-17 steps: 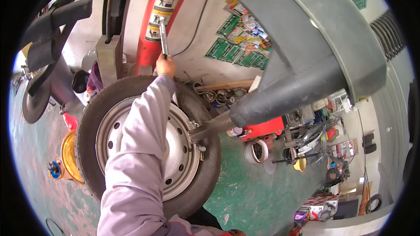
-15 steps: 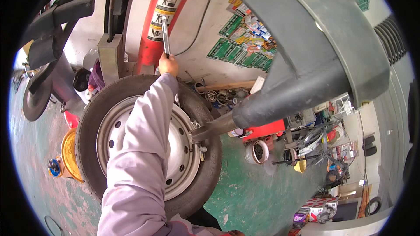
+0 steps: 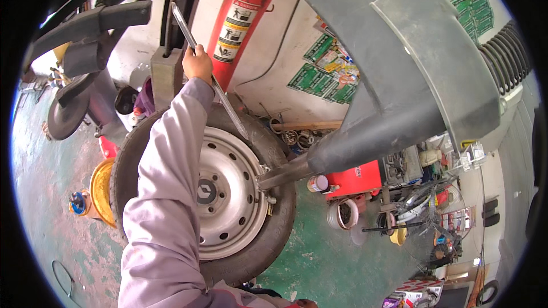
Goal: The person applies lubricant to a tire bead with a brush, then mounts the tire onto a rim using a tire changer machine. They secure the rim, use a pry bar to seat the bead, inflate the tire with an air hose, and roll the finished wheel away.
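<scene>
My left hand (image 3: 197, 65) is closed around the upper part of a long metal tire lever (image 3: 229, 109), its arm in a pale mauve sleeve. The lever leans up to the left. Its lower end meets the tire's inner edge beside the rim. Below lies a black tire (image 3: 273, 239) on a silver steel wheel (image 3: 237, 194), partly covered by my forearm. A tire changer's mounting head (image 3: 266, 180) sits at the right edge of the rim. Only a sliver of my right hand (image 3: 307, 303) shows at the bottom edge; its fingers are hidden.
The tire changer's thick grey arm (image 3: 377, 142) crosses the upper right. A red cylinder (image 3: 233, 28) with warning labels stands behind. On the left are a dark machine arm (image 3: 108, 17) and a yellow round container (image 3: 103, 193). A white bucket (image 3: 343, 214) stands right, near a fan (image 3: 425, 205).
My left hand has swung left and a little down in the view with the lever, which now leans left across the tire. More of the wheel's centre shows.
</scene>
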Available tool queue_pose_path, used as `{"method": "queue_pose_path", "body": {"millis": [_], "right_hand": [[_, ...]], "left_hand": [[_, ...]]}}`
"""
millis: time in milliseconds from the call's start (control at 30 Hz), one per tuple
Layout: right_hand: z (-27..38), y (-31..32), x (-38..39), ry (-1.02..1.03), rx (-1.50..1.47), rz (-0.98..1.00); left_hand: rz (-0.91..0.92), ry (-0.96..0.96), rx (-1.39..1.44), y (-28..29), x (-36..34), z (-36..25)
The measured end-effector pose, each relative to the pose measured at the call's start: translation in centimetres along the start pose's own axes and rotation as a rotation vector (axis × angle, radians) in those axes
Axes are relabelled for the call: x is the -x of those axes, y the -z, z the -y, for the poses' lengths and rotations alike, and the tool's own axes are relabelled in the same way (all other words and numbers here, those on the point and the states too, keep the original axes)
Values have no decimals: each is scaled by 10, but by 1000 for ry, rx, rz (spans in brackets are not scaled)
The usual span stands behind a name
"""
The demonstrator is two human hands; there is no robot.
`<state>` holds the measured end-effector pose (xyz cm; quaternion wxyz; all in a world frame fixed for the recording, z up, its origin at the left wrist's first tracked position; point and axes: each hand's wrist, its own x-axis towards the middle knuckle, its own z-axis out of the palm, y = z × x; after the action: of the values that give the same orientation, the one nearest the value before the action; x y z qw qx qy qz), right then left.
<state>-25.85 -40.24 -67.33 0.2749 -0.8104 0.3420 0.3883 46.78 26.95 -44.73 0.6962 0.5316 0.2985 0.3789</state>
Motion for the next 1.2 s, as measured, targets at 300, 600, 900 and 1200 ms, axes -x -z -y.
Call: {"method": "queue_pose_path", "body": {"millis": [300,600,900,1200], "right_hand": [[125,85,-27,478,212,-193],[343,179,138,1770,105,-261],[236,156,38,1168,1003,443],[45,64,-162,555,614,-4]], "left_hand": [[539,44,-67,238,152,-126],[1164,-96,-785,355,467,-128],[1347,-279,-1057,286,650,-41],[738,-784,-1330,278,560,-4]]}}
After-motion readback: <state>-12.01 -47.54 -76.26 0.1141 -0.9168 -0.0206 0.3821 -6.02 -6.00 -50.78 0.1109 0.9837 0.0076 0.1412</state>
